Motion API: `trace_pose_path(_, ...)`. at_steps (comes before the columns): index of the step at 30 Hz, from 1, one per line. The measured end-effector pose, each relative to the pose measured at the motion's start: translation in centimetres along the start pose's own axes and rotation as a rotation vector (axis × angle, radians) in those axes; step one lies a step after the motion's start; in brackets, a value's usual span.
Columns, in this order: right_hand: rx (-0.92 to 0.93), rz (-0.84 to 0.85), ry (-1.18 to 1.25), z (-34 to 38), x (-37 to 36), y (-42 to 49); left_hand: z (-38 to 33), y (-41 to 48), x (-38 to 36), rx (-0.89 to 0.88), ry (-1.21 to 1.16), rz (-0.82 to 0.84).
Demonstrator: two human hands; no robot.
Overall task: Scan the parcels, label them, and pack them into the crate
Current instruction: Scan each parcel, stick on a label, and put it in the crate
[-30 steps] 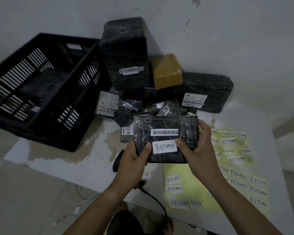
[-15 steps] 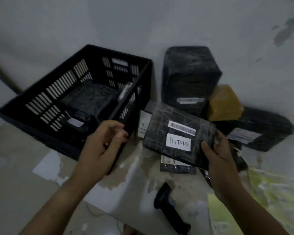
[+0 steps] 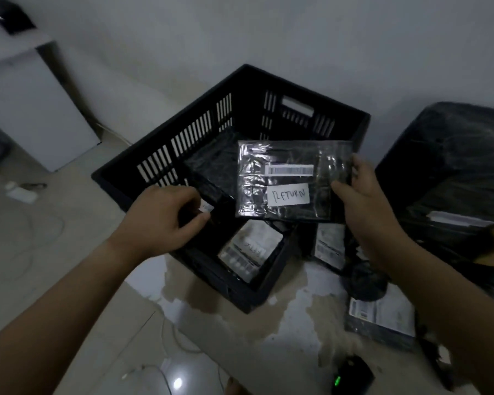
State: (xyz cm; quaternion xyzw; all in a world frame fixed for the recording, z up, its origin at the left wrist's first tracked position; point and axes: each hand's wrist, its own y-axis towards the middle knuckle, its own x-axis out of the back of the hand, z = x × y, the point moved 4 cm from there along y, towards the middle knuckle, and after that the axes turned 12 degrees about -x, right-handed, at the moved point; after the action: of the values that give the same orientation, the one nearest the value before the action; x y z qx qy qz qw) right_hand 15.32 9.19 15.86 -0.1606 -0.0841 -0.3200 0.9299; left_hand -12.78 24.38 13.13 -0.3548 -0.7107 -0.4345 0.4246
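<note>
My right hand (image 3: 362, 201) grips the right edge of a flat black plastic-wrapped parcel (image 3: 291, 178) bearing a barcode strip and a white handwritten RETURN label. It hangs level over the open black slatted crate (image 3: 166, 143). Inside the crate my left hand (image 3: 160, 220) curls its fingers on the near corner of a large black parcel (image 3: 211, 166) with a small white tag. Lower in the crate lies another parcel (image 3: 248, 249) with a white printed label.
A big black wrapped parcel (image 3: 454, 166) stands at the right. Smaller labelled parcels (image 3: 382, 317) and a round black bundle (image 3: 367, 280) lie on the table beside the crate. The scanner (image 3: 351, 377) with a green light sits at the front edge. A white cabinet (image 3: 26, 109) stands far left.
My right hand carried the RETURN parcel leftward from beside the crate to above it. My left hand let go of that parcel earlier and has reached into the crate.
</note>
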Motion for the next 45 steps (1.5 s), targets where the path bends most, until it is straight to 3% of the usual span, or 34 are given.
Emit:
trace_pose_path(6, 0.046, 0.169, -0.455, 1.8, -6.7, 4.1, 2.5, -1.7, 0.4, -0.02, 0.036, -0.026)
trace_pose_path(13, -0.089, 0.471, -0.549, -0.9, -14.6, 5.3, 3.1, -2.3, -0.1, -0.069, 0.155, -0.053)
trace_pose_path(17, -0.078, 0.414, -0.563, -2.2, -17.5, 6.0, 3.2, -2.1, 0.0, -0.088, 0.14, -0.089)
trace_pose_path(23, -0.234, 0.43, -0.662, -4.9, -19.5, 8.2, 3.2, -2.2, -0.1, -0.087, 0.13, -0.149)
trace_pose_path(27, -0.081, 0.418, -0.906, -6.2, -21.1, 8.1, 3.7, -2.4, -0.4, -0.079, 0.142, -0.157)
trace_pose_path(31, 0.02, 0.419, -0.982, -6.7, -21.7, 8.3, 3.9, -2.4, -0.7, -0.073, 0.149, -0.15)
trace_pose_path(36, 0.025, 0.594, -1.189, -7.3, -22.5, 7.2, 3.7, -2.6, -0.8, -0.082, 0.154, -0.149)
trace_pose_path(39, 0.024, 0.615, -1.32, -7.7, -22.6, 6.9, 3.6, -2.5, -0.7, -0.087, 0.151, -0.154)
trace_pose_path(45, 0.042, 0.644, -1.238, -5.9, -21.9, 6.0, 3.7, -2.6, -0.6, -0.077, 0.147, -0.125)
